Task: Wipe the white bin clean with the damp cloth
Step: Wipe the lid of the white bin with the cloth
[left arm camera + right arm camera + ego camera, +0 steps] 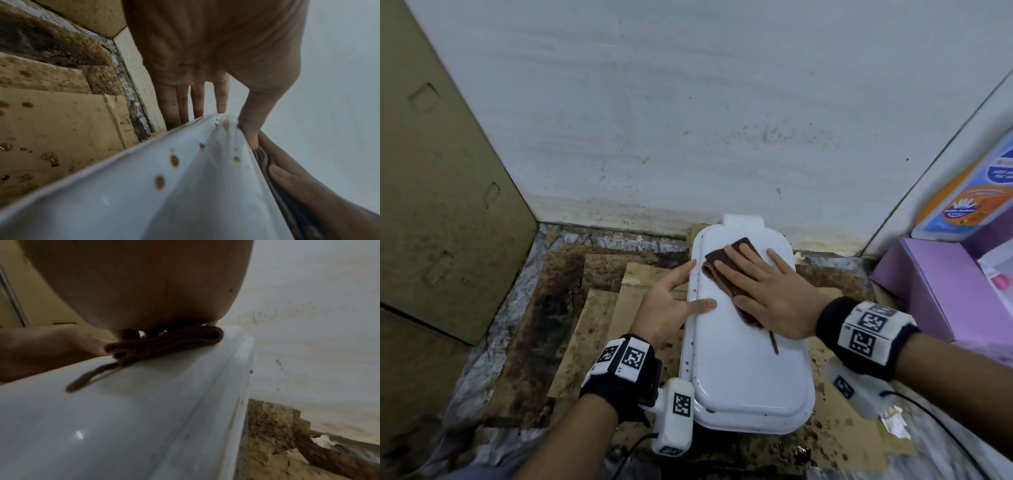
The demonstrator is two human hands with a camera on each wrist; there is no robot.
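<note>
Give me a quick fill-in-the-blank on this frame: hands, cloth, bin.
1. The right hand presses a folded ____ cloth flat on the white bin.
2. The left hand steadies the bin at its ____ edge.
3. Brown ____ dot the bin's left rim.
4. A purple box stands to the bin's ____.

Missing words: brown; left; spots; right

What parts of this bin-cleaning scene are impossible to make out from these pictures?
- Head view: the white bin shows only its lid; the body below is hidden.
- Head view: much of the brown cloth lies under the right hand.
- Right wrist view: the palm blocks that hand's fingers.
- Head view: the printed box is cut off at the right edge, its text blurred.
</note>
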